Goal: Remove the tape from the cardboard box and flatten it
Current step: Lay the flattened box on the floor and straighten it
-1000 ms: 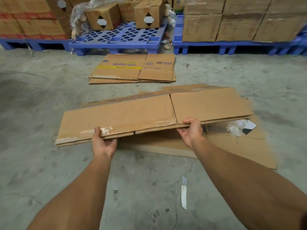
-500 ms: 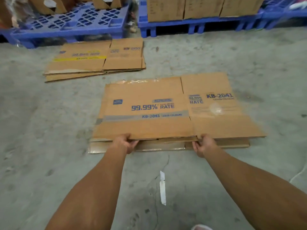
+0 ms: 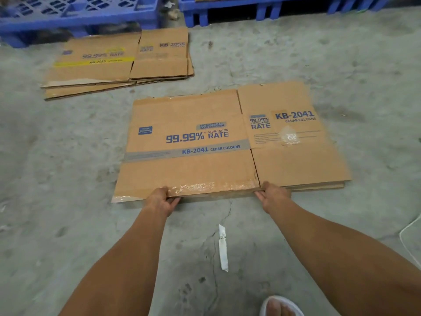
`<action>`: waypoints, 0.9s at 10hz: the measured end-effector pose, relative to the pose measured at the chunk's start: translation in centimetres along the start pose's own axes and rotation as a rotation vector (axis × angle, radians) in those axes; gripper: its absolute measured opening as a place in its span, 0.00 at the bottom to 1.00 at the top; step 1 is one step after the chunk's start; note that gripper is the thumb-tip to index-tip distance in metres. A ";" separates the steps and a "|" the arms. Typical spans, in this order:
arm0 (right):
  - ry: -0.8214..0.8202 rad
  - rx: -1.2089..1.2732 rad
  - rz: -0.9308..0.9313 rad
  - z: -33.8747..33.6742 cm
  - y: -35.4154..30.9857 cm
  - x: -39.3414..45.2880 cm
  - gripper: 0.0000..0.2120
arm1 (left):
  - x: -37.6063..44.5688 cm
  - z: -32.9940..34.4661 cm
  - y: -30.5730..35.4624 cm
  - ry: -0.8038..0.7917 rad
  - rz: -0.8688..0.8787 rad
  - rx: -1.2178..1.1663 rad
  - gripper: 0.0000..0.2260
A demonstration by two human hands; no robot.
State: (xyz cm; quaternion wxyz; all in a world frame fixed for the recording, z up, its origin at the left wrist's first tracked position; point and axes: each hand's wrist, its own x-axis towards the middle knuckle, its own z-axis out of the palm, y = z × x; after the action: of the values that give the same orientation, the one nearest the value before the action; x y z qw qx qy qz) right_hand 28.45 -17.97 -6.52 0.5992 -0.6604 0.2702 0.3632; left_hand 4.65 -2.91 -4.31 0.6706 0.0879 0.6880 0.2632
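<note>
Cardboard box (image 3: 191, 147) lies flat, long axis left-right.

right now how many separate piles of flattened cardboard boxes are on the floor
2. The KB-2041 pile lies in the middle, its near edge held by the left hand and right hand. The KB-2055 pile lies further back on the left, by the blue pallets. More may lie out of frame.

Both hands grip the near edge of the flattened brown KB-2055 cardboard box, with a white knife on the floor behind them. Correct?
Not quite. In the head view the flattened brown cardboard box gripped by the left hand and right hand reads KB-2041. The white knife is right.
</note>
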 end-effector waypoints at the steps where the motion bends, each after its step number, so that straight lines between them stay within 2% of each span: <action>1: 0.018 -0.034 -0.009 0.2 -0.4 -1.3 0.19 | -0.2 -0.2 0.0 0.026 0.008 0.022 0.15; 2: -0.008 -0.156 0.078 -0.1 -1.7 -3.8 0.16 | -0.4 -0.3 0.4 0.076 0.031 0.068 0.16; 3: 0.129 0.100 0.097 0.7 -1.8 -5.3 0.20 | -0.7 -0.3 0.5 0.082 0.028 0.118 0.18; 4: 0.216 -0.005 0.071 1.2 -1.4 -4.7 0.22 | 1.3 -1.0 1.0 0.156 0.084 0.145 0.25; 5: 0.028 -0.293 -0.092 -0.3 -1.0 -3.4 0.13 | 2.0 -0.8 1.4 0.180 0.018 0.004 0.23; 6: 0.108 -0.054 -0.038 -0.4 -0.9 -2.5 0.18 | 0.6 -0.9 1.6 0.203 -0.012 -0.074 0.22; 7: 0.138 0.199 0.196 0.1 -2.0 -3.5 0.27 | 0.5 -0.9 1.5 0.123 -0.022 -0.071 0.12; 8: -0.010 0.243 0.146 0.7 -2.3 -3.4 0.29 | 0.4 -0.6 1.7 0.016 -0.053 -0.136 0.08; 9: -0.106 0.367 0.121 0.8 -2.8 -3.2 0.27 | -0.4 -0.1 2.3 -0.101 -0.063 -0.213 0.10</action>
State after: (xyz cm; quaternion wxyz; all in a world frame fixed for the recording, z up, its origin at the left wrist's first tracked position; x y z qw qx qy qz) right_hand 28.68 -17.02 -2.28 0.7000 -0.5026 0.3390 0.3776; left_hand 4.11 -1.20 -2.84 0.7177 0.0076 0.6240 0.3090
